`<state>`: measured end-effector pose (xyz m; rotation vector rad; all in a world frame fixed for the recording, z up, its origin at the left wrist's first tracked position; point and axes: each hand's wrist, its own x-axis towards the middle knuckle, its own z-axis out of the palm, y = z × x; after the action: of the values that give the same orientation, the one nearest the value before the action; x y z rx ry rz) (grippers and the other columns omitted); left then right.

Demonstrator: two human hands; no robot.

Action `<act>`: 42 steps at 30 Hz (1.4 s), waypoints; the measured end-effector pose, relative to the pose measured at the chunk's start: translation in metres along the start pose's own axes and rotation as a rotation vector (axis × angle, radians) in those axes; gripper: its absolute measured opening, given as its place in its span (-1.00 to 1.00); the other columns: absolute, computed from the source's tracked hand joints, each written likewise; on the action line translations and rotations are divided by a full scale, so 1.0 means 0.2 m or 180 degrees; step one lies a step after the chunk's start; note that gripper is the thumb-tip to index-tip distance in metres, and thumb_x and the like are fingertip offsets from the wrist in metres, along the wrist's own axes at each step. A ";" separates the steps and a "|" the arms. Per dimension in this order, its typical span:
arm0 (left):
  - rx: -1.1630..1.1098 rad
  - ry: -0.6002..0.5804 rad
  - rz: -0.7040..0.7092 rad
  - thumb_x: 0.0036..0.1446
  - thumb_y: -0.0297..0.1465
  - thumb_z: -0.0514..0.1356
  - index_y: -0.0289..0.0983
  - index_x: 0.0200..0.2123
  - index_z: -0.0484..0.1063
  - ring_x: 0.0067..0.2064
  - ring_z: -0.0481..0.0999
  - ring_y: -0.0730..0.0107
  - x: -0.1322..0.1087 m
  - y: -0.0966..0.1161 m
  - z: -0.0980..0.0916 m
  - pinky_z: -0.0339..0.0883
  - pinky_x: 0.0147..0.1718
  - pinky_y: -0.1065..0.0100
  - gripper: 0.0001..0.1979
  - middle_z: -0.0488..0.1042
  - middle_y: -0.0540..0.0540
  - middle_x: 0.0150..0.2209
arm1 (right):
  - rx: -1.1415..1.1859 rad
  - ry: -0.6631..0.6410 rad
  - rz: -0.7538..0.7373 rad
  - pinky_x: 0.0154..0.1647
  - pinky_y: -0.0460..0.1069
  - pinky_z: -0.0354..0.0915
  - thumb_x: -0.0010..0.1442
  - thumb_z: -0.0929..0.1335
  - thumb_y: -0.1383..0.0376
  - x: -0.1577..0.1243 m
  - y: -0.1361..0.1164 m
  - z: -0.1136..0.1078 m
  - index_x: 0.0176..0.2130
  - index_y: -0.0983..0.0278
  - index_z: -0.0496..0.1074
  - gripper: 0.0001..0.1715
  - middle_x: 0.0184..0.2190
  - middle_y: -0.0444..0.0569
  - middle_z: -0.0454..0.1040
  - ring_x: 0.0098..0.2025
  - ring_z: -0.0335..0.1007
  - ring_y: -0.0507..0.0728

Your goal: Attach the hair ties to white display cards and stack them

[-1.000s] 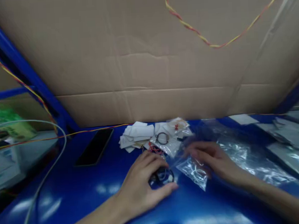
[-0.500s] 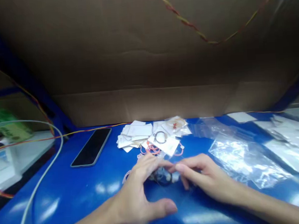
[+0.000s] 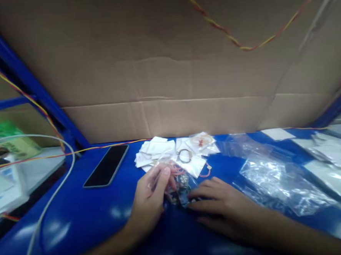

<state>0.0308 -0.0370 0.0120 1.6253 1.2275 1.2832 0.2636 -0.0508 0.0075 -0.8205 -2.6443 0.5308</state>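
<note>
My left hand [image 3: 151, 196] pinches the edge of a clear plastic bag [image 3: 163, 160] between thumb and fingers. Right behind and under the bag lie dark beaded cords [image 3: 183, 188], which look like bracelets, partly covered by plastic and fingers. Flat over the right side of these cords rests my right hand [image 3: 221, 205], its fingers stretched out and touching them. A pink cord bracelet [image 3: 205, 172] curves out just behind. Farther back, a dark ring-shaped bracelet [image 3: 184, 156] sits on a white card [image 3: 194, 165].
A phone [image 3: 107, 166] lies at left on the blue table [image 3: 86, 221]. White cards [image 3: 157, 146] are piled at the back by the cardboard wall [image 3: 169, 116]. Clear plastic bags [image 3: 277, 178] spread at right. A white cable [image 3: 54, 184] loops along the left.
My left hand has turned and drawn its thumb to its fingers, now pinching a clear bag. My right hand has gone from a pinch to lying with fingers stretched over the cords.
</note>
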 end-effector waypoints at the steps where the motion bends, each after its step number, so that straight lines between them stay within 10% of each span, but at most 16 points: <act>1: -0.0026 -0.0036 -0.0029 0.38 -0.21 0.13 -0.25 -0.47 0.40 -0.46 0.37 0.38 0.00 0.00 0.00 0.31 -0.43 0.41 -0.62 0.40 0.03 -0.51 | -0.0054 0.0028 -0.0056 0.20 0.17 0.22 0.46 0.31 0.24 0.00 0.01 0.00 0.15 0.11 0.50 -0.68 0.07 -0.03 0.58 0.08 0.46 0.21; 18: -0.0317 -0.0184 -0.0265 0.30 -0.17 0.22 -0.27 -0.37 0.49 -0.49 0.30 0.42 0.00 -0.02 0.01 0.25 -0.50 0.44 -0.70 0.35 0.06 -0.54 | 0.0796 0.1066 0.0292 -0.19 -0.02 0.41 0.44 0.33 0.28 0.00 0.03 -0.02 -0.01 0.21 0.61 -0.74 -0.22 -0.02 0.61 -0.22 0.52 0.12; 27: -0.0058 -0.0751 -0.0404 0.26 -0.24 0.25 -0.31 -0.44 0.55 -0.51 0.28 0.46 0.00 0.01 0.02 0.22 -0.51 0.47 -0.71 0.38 0.06 -0.57 | 0.1854 0.0733 0.1274 -0.37 -0.04 0.16 0.49 0.20 -0.03 0.03 0.06 -0.04 -0.54 0.25 0.29 -0.34 -0.53 -0.17 0.24 -0.45 0.16 0.06; 30: 0.0020 -0.0839 -0.0313 0.26 -0.25 0.24 -0.31 -0.46 0.55 -0.49 0.33 0.43 -0.01 0.01 0.02 0.25 -0.48 0.46 -0.70 0.42 0.04 -0.56 | 0.2143 0.0512 0.1577 -0.45 -0.03 0.01 0.48 0.12 -0.11 0.02 0.06 -0.03 -0.53 0.21 0.09 -0.33 -0.56 -0.22 0.05 -0.49 -0.06 0.05; 42: 0.0249 -0.0889 -0.0213 0.23 -0.32 0.25 -0.33 -0.41 0.59 -0.45 0.42 0.37 -0.01 -0.01 0.02 0.33 -0.42 0.44 -0.76 0.51 -0.01 -0.51 | 0.2303 0.0616 0.1221 -0.35 -0.03 0.10 0.46 0.18 0.20 0.01 0.05 -0.05 -0.40 0.24 0.30 -0.61 -0.46 -0.16 0.25 -0.40 0.13 0.07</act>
<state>0.0334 -0.0388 0.0089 1.7362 1.1593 0.9401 0.2697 -0.0393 0.0119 -1.0505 -1.8884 1.3211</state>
